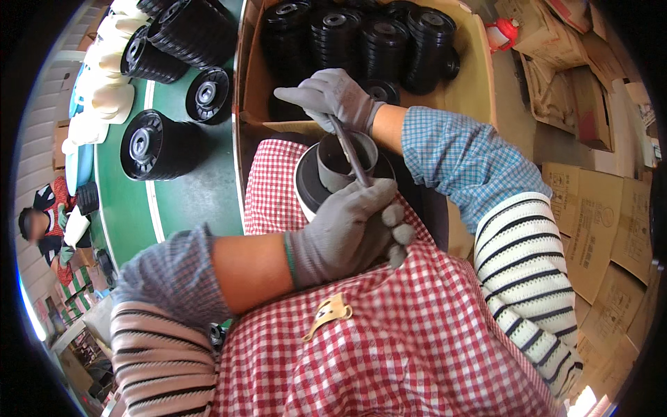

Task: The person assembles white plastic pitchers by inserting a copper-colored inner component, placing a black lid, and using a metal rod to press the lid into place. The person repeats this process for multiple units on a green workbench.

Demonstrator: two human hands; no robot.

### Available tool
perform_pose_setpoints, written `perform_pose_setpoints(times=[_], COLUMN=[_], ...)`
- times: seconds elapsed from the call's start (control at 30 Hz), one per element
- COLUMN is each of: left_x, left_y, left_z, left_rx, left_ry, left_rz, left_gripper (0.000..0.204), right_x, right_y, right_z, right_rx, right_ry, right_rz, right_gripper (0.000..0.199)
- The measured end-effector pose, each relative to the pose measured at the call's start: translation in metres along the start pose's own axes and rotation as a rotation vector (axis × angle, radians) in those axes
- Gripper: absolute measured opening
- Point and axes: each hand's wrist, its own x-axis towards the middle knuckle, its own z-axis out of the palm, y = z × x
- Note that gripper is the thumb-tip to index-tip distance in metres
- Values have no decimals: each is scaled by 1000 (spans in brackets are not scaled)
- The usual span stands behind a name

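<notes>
Both my hands wear grey knit gloves. A thin dark grey strip stretches between them, tilted. My left hand is closed in a pinch on its near end, with the other fingers curled. My right hand grips the far end, one finger pointing left. Directly under the strip is a grey open-topped cylinder, its inside dark. It rests on a round black part with a white rim, at my lap against the red-and-white checked apron. The left hand partly covers the round part.
An open cardboard box ahead holds stacks of black ribbed discs. More black discs stand on the green table at left, beside white parts. Flattened cartons lie at right. Another person works far left.
</notes>
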Motion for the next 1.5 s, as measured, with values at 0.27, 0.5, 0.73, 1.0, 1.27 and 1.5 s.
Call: perform_pose_setpoints(times=[0.27,0.5,0.73,1.0,1.27,1.5], left_x=[-60,-5,1,48,25,-21], left_y=[102,134,161,179,140,114], left_z=[19,-11,-23,-55,-77,-27], left_rx=[1619,2426,1849,2135,2032,2421], left_ry=[575,-439,-457,-494,-62,117], left_rz=[75,766,523,1261,1060,918], left_gripper=[31,52,43,13,22,22], right_x=[7,14,15,4,-3,-13], right_y=[-2,-15,-108,-130,-112,-82], right_z=[-19,-56,-138,-121,-128,-162], right_rx=[-188,-127,372,439,379,178], right_ry=[-432,-283,-123,-483,-533,-893], right_rz=[41,218,603,740,515,463], right_gripper=[60,88,79,99,101,94])
